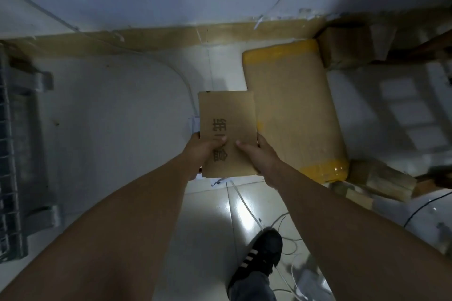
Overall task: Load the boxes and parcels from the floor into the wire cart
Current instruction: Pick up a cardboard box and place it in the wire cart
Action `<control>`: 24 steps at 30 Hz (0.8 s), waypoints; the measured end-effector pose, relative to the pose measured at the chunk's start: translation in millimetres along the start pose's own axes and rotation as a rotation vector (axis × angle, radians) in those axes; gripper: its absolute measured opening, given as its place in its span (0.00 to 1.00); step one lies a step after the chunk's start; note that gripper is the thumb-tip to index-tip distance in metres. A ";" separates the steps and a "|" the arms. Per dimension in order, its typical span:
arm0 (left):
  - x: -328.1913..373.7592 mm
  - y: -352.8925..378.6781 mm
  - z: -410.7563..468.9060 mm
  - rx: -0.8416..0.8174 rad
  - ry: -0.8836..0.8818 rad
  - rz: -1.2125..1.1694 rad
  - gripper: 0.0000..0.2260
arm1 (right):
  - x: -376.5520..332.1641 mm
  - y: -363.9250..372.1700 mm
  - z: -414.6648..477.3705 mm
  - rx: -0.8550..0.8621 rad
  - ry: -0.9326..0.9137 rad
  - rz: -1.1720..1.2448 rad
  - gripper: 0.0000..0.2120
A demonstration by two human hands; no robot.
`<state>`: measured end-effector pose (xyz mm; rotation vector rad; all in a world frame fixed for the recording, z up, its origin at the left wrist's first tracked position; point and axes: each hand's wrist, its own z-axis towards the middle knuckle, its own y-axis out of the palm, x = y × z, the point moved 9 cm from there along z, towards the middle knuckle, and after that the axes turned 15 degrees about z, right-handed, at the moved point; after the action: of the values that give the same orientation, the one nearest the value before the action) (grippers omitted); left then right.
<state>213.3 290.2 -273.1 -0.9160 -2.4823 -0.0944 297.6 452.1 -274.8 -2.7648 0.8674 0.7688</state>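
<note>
A small flat brown cardboard box [226, 115] with black printed characters is held up in front of me above the floor. My left hand [199, 154] grips its near left edge, thumb on top. My right hand [263, 156] grips its near right edge, thumb on top too. On the floor to the right lies a large brown parcel [293, 110] with yellow tape at both ends. The wire cart [9, 154] shows at the far left edge, only partly in view.
Smaller brown boxes lie by the wall at the upper right [347, 46] and at the right [381, 178]. White cables [288, 227] trail over the glossy tiles near my black shoe [259, 256]. A wall with a yellow-brown skirting [159, 36] runs across the back.
</note>
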 end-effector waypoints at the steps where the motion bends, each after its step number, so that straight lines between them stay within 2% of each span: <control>1: 14.3 -3.9 -12.3 0.000 0.017 0.015 0.21 | -14.1 -0.7 -11.5 0.003 -0.018 0.010 0.25; 6: 134.1 -37.0 -98.8 0.052 0.218 0.071 0.20 | -129.0 -0.3 -92.9 0.015 -0.187 0.022 0.29; 10: 260.2 -60.5 -196.6 0.075 0.426 0.115 0.21 | -258.0 7.3 -192.9 -0.031 -0.391 0.043 0.26; 13: 353.8 -80.3 -295.2 0.146 0.575 0.131 0.23 | -354.9 10.5 -284.9 -0.048 -0.561 0.048 0.27; 17: 458.6 -98.9 -444.4 0.194 0.756 0.140 0.17 | -463.9 7.1 -421.6 -0.071 -0.740 0.070 0.31; 24: 578.8 -132.2 -722.5 0.255 1.023 0.139 0.13 | -596.0 4.7 -685.4 -0.180 -1.007 0.071 0.27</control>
<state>55.6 367.3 645.4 -0.6749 -1.4414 -0.1492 170.3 551.1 619.1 -1.9781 0.6635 2.0336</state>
